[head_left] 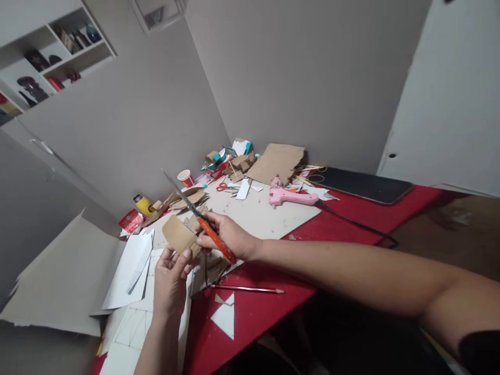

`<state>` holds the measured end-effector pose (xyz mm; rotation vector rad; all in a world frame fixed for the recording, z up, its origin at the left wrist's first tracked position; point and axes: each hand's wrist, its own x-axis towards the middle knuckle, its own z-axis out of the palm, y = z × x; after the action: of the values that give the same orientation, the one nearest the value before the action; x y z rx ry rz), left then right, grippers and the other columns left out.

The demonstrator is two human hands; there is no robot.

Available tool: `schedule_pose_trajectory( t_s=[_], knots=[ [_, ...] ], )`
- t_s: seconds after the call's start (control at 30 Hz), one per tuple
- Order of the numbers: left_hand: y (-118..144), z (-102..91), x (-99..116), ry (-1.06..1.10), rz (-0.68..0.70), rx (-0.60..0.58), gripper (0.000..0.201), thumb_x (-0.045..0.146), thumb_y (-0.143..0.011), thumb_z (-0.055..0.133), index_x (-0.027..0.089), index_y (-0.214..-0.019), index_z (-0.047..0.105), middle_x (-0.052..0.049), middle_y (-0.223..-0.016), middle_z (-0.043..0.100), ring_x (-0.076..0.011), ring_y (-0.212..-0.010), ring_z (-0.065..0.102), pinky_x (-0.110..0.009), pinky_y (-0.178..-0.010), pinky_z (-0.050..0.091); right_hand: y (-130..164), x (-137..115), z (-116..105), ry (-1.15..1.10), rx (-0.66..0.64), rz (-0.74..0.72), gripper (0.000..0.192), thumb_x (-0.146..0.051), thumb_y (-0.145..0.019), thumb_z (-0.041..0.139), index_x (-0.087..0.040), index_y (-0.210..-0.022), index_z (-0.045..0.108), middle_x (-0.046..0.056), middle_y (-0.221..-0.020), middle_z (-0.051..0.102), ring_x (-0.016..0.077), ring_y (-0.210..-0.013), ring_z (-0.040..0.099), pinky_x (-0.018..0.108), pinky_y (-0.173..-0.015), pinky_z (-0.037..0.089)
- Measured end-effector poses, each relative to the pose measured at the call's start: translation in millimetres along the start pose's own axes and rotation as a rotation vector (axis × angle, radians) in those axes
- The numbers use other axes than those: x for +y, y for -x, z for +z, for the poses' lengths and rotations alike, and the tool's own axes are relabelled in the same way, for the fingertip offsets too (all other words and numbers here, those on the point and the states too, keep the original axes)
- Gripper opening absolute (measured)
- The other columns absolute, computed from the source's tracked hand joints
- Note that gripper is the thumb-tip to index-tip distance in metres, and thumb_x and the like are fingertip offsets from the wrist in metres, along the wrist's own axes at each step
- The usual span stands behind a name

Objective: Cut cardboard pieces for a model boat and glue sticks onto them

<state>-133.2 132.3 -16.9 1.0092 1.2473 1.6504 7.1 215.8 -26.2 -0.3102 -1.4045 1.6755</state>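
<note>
My left hand (170, 281) pinches a small brown cardboard piece (178, 235) by its lower edge, above the table. My right hand (228, 235) grips orange-handled scissors (213, 238), whose long metal blades (182, 195) point up and to the left, past the cardboard piece. The blades lie against or just behind the cardboard's right side. Both hands are over a grey board (269, 213) on the red table (351, 213).
A pink glue gun (291, 197) with a black cord lies on the board. Red scissors (222, 186), a red cup (186, 178), a yellow bottle (143, 204), cardboard scraps and a brown sheet (275, 162) crowd the far side. A pencil (250, 289) and white paper sheets (130, 268) lie near.
</note>
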Motion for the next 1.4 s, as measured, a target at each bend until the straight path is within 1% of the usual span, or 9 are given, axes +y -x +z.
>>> schedule_pose_trajectory(
  t_s=[0.2,0.37,0.47,0.6,0.77,0.93,1.07,1.23,1.4],
  knots=[
    [4,-0.3,10,0.023,-0.127,-0.088,0.03,0.017,-0.065,0.078,0.016,-0.093,0.067,-0.005,-0.096,0.072,-0.0133,-0.072,0.065,-0.024,-0.06,0.053,1,-5,0,0.032,-0.081,-0.018,0.033,-0.028,-0.066,0.074,-0.017,-0.083,0.048,-0.008,-0.063,0.051,0.0064,-0.05,0.049,0.02,-0.05,0.043],
    [2,-9.1,19,0.094,0.036,0.027,0.028,0.017,-0.061,0.081,0.016,-0.086,0.068,-0.003,-0.086,0.073,-0.0142,-0.073,0.066,-0.024,-0.062,0.054,5,-7,0,0.084,-0.068,-0.036,0.035,-0.04,-0.071,0.072,-0.017,-0.082,0.048,-0.007,-0.063,0.049,0.0064,-0.047,0.047,0.02,-0.046,0.043],
    [0,-18.7,31,0.156,0.15,0.116,0.027,0.017,-0.063,0.08,0.018,-0.087,0.067,-0.002,-0.086,0.073,-0.0131,-0.075,0.067,-0.024,-0.068,0.055,4,-2,-2,0.151,-0.066,0.016,0.037,-0.049,-0.077,0.065,-0.019,-0.079,0.044,-0.008,-0.059,0.044,0.0068,-0.045,0.044,0.02,-0.042,0.043],
    [0,-28.3,53,0.193,0.225,0.157,0.024,0.015,-0.064,0.079,0.017,-0.085,0.067,-0.002,-0.086,0.073,-0.0128,-0.076,0.067,-0.023,-0.068,0.055,2,8,-5,0.332,-0.192,0.076,0.043,-0.062,-0.084,0.049,-0.021,-0.078,0.039,-0.007,-0.058,0.04,0.0079,-0.043,0.043,0.021,-0.039,0.041],
    [-3,-37.4,67,0.224,0.274,0.182,0.018,0.011,-0.065,0.079,0.016,-0.07,0.063,-0.001,-0.075,0.07,-0.0136,-0.075,0.067,-0.024,-0.068,0.057,2,3,-13,0.674,-0.39,-0.022,0.049,-0.067,-0.084,0.041,-0.019,-0.076,0.041,-0.002,-0.067,0.043,0.0108,-0.056,0.044,0.024,-0.05,0.042],
    [-16,-50.3,52,0.209,0.267,0.194,0.016,0.013,-0.068,0.078,0.016,-0.079,0.066,-0.001,-0.078,0.071,-0.0146,-0.08,0.067,-0.026,-0.073,0.056,3,-10,-20,0.892,-0.558,-0.029,0.05,-0.063,-0.088,0.037,-0.014,-0.084,0.051,0.004,-0.075,0.051,0.014,-0.066,0.046,0.028,-0.063,0.044],
    [-23,-56.3,34,0.165,0.211,0.223,0.021,0.018,-0.067,0.078,0.015,-0.085,0.067,-0.005,-0.09,0.072,-0.0166,-0.085,0.067,-0.027,-0.072,0.055,-2,-8,-22,0.937,-0.602,0.047,0.048,-0.061,-0.087,0.04,-0.014,-0.085,0.052,0.004,-0.074,0.053,0.0135,-0.064,0.047,0.025,-0.058,0.043],
    [-27,-56.6,21,0.115,0.14,0.233,0.032,0.022,-0.066,0.079,0.015,-0.095,0.069,-0.007,-0.092,0.073,-0.0167,-0.081,0.066,-0.026,-0.071,0.055,-12,-6,-19,0.95,-0.657,0.131,0.046,-0.061,-0.084,0.047,-0.015,-0.084,0.053,0.002,-0.073,0.054,0.0124,-0.062,0.046,0.023,-0.057,0.041],
    [-26,-57.6,10,0.096,0.098,0.192,0.035,0.021,-0.067,0.079,0.017,-0.1,0.07,-0.006,-0.095,0.073,-0.0176,-0.083,0.067,-0.028,-0.075,0.055,-18,-3,-16,0.952,-0.684,0.179,0.045,-0.059,-0.088,0.04,-0.015,-0.088,0.053,0.003,-0.075,0.054,0.0127,-0.063,0.045,0.024,-0.058,0.04]
  ],
)
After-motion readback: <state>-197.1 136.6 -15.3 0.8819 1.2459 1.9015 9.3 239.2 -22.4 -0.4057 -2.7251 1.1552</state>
